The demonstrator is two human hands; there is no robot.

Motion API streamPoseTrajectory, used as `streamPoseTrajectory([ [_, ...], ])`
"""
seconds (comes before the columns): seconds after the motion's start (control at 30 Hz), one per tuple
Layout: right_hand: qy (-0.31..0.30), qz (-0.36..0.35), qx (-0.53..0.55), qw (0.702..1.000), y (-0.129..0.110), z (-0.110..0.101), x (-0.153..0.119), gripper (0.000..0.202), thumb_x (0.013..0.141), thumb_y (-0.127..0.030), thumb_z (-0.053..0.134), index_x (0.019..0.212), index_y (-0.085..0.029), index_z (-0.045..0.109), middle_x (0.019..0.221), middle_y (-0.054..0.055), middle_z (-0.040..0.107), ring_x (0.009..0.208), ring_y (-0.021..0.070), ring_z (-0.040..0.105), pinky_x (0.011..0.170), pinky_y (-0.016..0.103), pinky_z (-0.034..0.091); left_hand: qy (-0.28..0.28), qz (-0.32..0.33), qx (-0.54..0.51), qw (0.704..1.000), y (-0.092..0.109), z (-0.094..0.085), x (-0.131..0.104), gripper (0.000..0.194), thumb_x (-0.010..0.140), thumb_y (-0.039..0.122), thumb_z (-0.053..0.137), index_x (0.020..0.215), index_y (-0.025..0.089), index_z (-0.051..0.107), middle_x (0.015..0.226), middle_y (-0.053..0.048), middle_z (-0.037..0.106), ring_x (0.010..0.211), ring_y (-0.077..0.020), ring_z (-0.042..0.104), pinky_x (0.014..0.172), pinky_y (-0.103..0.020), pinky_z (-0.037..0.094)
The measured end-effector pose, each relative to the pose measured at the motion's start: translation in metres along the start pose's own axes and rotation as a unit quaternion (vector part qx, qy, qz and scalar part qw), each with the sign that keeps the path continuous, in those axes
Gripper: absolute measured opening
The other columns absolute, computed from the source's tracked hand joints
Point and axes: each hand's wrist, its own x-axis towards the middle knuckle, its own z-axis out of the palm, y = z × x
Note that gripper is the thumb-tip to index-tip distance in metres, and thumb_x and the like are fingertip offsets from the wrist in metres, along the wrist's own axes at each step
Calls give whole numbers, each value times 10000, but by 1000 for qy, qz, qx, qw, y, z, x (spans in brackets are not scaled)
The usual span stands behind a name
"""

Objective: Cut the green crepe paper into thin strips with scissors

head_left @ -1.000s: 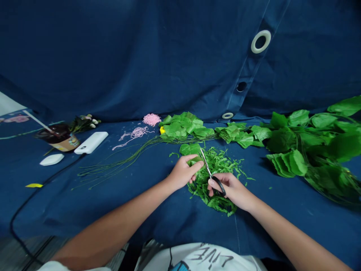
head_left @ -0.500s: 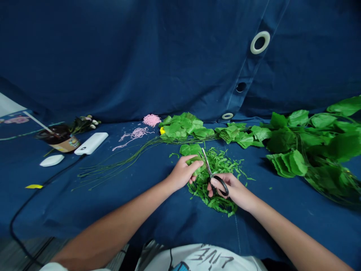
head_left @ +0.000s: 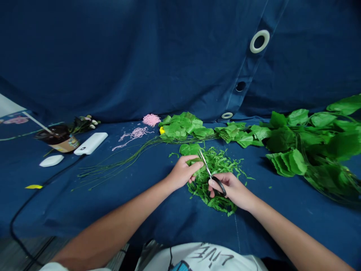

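Note:
Between the thumb and fingers of my left hand (head_left: 184, 171) is a green paper leaf (head_left: 198, 165), partly covered by the hand. My right hand (head_left: 232, 188) grips black-handled scissors (head_left: 205, 164) with fingers through the loops. Their blades point up and to the left, pressed together or nearly so, right beside the leaf's edge. Below both hands spreads a pile of shredded green paper strips (head_left: 217, 203). Just behind the left hand, another green leaf (head_left: 189, 149) lies flat on the blue cloth.
Stacked green leaves (head_left: 183, 126) and thin green wires (head_left: 126, 161) lie farther back, near pink thread (head_left: 151, 120). Leafy stems (head_left: 318, 139) fill the right side. On the left are a drink cup (head_left: 60, 138), a white power bank (head_left: 91, 143) and a black cable (head_left: 21, 207).
The scissor blades have closed from slightly parted and swung a little to the left. My right hand turned slightly with them; my left hand stays almost still on the leaf.

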Motion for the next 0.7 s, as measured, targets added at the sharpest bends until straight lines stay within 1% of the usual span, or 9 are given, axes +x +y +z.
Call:
streamPoseTrajectory([
  [0.07,11,6,14,1000,4,0,1,431,841,-563,680,723,-148,690,611,24,680,487,108,495,482,223,311,5,3,-3,1000,-1,0,1,625,803,424,714,1309,99,542,418,66,501,352,-101,481,357,-168,369],
  [0.13,19,16,25,999,8,0,3,430,822,-568,697,727,-149,688,593,20,675,441,92,455,450,219,280,-2,10,-7,1000,-1,-1,1,570,799,435,711,1248,110,577,421,69,496,346,-98,469,351,-169,361],
  [0.17,20,21,27,999,10,0,3,435,820,-574,696,733,-148,689,594,20,676,420,84,425,435,218,261,-13,19,-9,1000,-1,-1,2,501,802,438,702,1175,117,610,429,67,498,346,-94,463,347,-170,357],
  [0.23,17,25,30,999,10,0,4,449,832,-588,672,755,-146,693,619,26,685,399,71,375,417,220,232,-39,39,-21,998,0,0,1,346,819,441,664,971,131,644,443,60,498,341,-87,449,334,-173,345],
  [0.3,5,21,33,999,8,-1,3,459,866,-591,627,800,-143,701,669,34,696,404,68,363,418,221,235,-50,52,-37,997,1,0,1,297,844,437,610,788,145,611,434,53,487,328,-85,431,323,-183,334],
  [0.33,-2,16,35,999,6,-2,3,462,884,-590,603,822,-143,703,690,37,699,411,69,368,424,222,248,-49,53,-45,996,2,0,1,302,852,431,589,737,152,587,423,52,479,321,-86,422,320,-188,331],
  [0.4,-17,7,39,999,2,-2,1,467,910,-585,567,849,-142,701,718,41,699,429,73,386,443,224,280,-43,51,-59,996,2,1,1,298,854,413,577,695,163,555,411,53,468,312,-86,406,316,-194,322],
  [0.47,-24,7,30,999,0,-3,1,476,919,-588,549,847,-141,696,737,47,700,445,78,402,453,226,295,-41,53,-70,995,1,2,2,269,842,390,598,701,167,544,424,59,468,319,-85,408,314,-191,311],
  [0.7,-38,10,2,999,1,-3,-1,456,941,-555,540,809,-142,678,748,57,708,477,84,420,456,217,302,-54,65,-64,994,0,1,1,266,833,371,627,702,158,538,458,66,449,328,-65,397,309,-170,292],
])
